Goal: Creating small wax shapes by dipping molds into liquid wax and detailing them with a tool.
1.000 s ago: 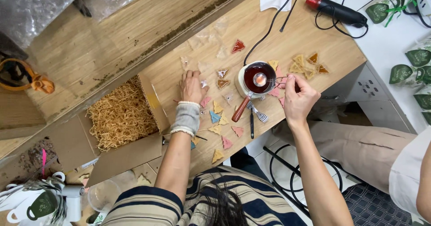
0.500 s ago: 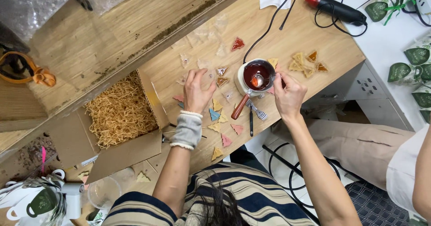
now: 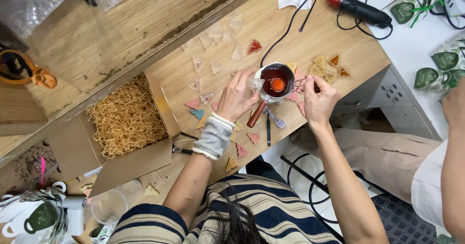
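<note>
We note dark red liquid in the small pot [image 3: 274, 79], brown-handled. Triangles [image 3: 240, 150] pink, teal, mustard; shredded filling [image 3: 127, 116] straw-yellow. Striped navy-and-cream shirt [image 3: 261, 215], grey wrist cuff [image 3: 213, 136].

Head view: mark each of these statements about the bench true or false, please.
1. The small pot holds dark red liquid. True.
2. The left hand rests inside the cardboard box. False: it is beside the pot, pinching a small clear piece.
3. The cardboard box is filled with straw-coloured shredded filler. True.
4. The red-tipped heat tool is in the right hand. False: it lies apart at the far end of the table; that hand holds a thin wire tool at the pot.
</note>
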